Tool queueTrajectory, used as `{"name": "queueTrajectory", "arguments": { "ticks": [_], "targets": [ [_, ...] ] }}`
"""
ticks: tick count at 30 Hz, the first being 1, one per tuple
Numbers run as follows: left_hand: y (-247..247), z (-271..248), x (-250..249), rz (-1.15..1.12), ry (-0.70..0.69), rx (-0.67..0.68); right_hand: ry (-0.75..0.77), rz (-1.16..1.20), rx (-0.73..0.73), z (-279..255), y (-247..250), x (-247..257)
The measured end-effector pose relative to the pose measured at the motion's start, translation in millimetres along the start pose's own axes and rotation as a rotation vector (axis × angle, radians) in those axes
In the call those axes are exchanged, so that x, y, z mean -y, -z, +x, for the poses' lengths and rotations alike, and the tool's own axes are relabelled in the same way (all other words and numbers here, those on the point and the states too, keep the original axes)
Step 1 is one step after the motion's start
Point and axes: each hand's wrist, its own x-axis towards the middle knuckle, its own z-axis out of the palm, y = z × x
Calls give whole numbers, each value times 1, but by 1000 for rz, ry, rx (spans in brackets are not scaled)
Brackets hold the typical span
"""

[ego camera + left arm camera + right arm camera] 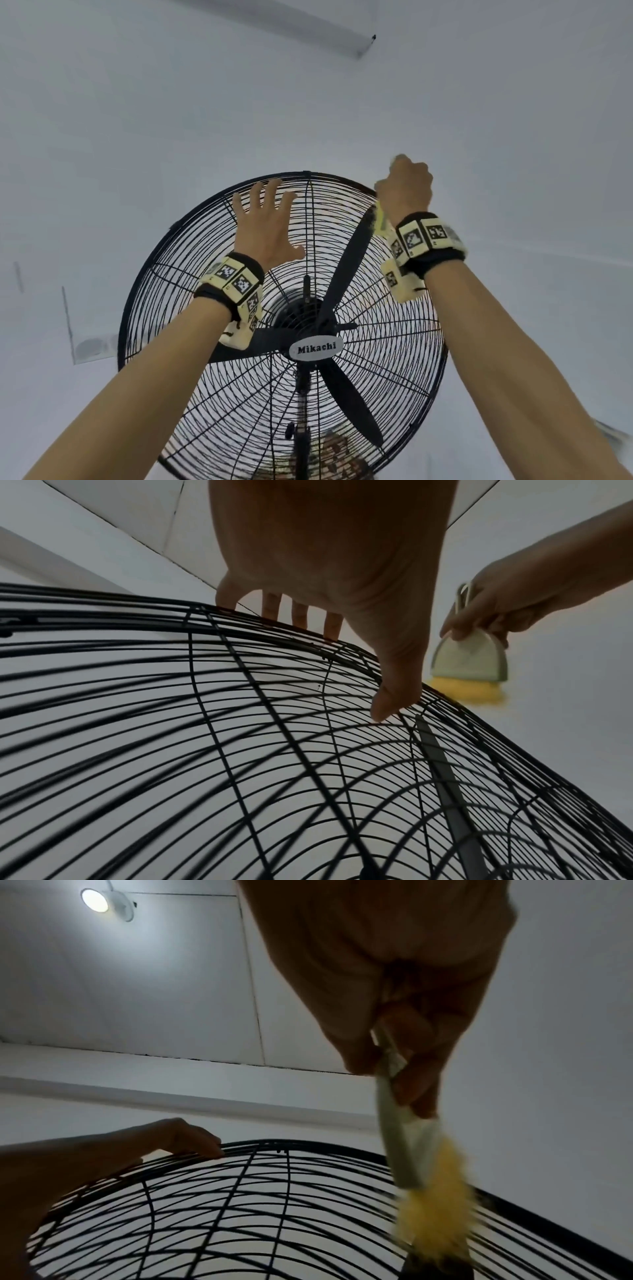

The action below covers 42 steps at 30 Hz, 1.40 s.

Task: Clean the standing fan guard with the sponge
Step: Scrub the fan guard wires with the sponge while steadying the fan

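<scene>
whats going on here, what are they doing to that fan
A person is cleaning the wire guard of a black standing fan. The left hand lies spread, fingers straight, against the upper part of the guard, apparently steadying it. The right hand grips a pale handle ending in a yellow sponge, held at the guard's upper right rim. The sponge looks blurred, so it is probably mid-stroke.

Black pole (pixel 302 445) carrying the round wire fan guard (pixel 394 342); its foot is out of view. My left hand (pixel 265 228) lies spread on the guard's upper wires, fingertips at the rim.
</scene>
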Motion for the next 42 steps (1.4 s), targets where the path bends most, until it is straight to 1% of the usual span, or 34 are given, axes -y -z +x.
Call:
{"name": "queueTrajectory", "arguments": {
  "ticks": [1,3,4,5,6,7,9,10,12,14,16,18,19,21,23,24,26,28,30,32,33,35,37,38,40,42],
  "targets": [
    [0,-1,-2,4,-1,4,6,12,-9,2,2,-3],
    [-2,0,-7,10,0,-14,100,207,-13,4,4,3],
    [-2,0,-10,18,1,-21,143,337,14,2,4,8],
    [-2,0,-12,27,2,-20,173,417,57,-1,3,14],
    [-2,0,-13,34,4,-15,194,443,93,-4,2,17],
    [-2,0,-13,36,5,-11,185,438,110,-5,0,18],
    [-1,0,-11,33,6,5,105,433,80,-2,0,12],
    [-1,0,-9,30,8,11,51,381,56,2,3,6],
    [0,-1,-7,25,7,13,-51,178,17,14,10,-8],
    [1,-2,-7,29,3,13,-103,51,22,22,16,-15],
    [0,-3,-10,33,-6,-3,-37,106,6,24,13,-8],
    [-1,-3,-12,33,-7,-18,43,278,-5,25,2,11],
    [-2,-3,-12,33,-4,-21,59,358,1,25,-4,24],
    [-3,-5,-9,36,0,-32,52,430,54,26,-16,43],
    [-5,-6,-5,28,-3,-49,25,416,103,35,-25,48],
    [-5,-6,-4,21,-5,-57,-12,397,110,41,-26,45],
    [-6,-6,-1,19,-8,-55,-101,355,88,53,-21,31],
    [-6,-6,-2,19,-10,-53,-180,254,50,61,-13,10],
    [-7,-5,-4,28,-9,-59,-203,122,25,61,-7,-9],
    [-5,-5,-8,44,-9,-54,-169,77,4,56,-5,-17],
    [-5,-5,-9,52,-7,-47,-126,81,-6,55,-6,-13],
    [-5,-4,-9,70,-2,-37,6,143,-1,53,-12,6],
    [-7,-3,-8,67,1,-32,95,258,42,50,-18,32],
    [-8,-3,-7,60,2,-33,116,298,67,50,-22,41],
    [-9,-4,-3,48,-2,-39,131,298,115,49,-27,49],
    [-9,-5,0,39,-10,-46,88,243,115,54,-28,39]
  ]
}}
